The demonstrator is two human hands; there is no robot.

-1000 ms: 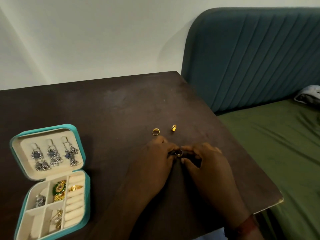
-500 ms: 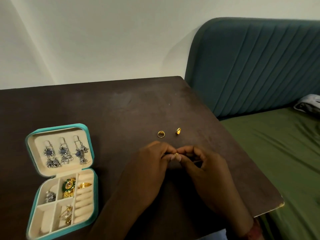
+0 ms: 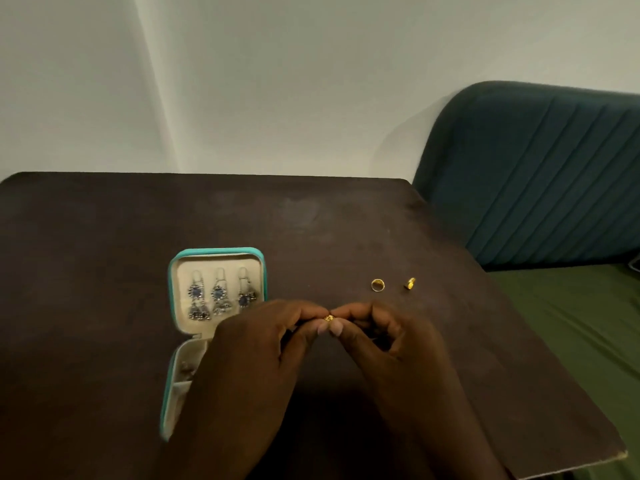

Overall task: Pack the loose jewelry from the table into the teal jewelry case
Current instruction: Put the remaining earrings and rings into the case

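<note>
- Pinching a small gold piece [image 3: 328, 318] between curled fingers [image 3: 313, 315] of left hand [image 3: 256, 344] and right hand [image 3: 391, 341], just right of the teal jewelry case [image 3: 216, 251].
- Next, likely: carry it left into a case compartment; two gold rings [image 3: 377, 285] [image 3: 410, 283] lie on the counter [image 3: 311, 220], farther right.

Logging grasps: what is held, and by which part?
A small gold piece, pinched between fingertips of left hand and right hand; which part cannot be told.
</note>
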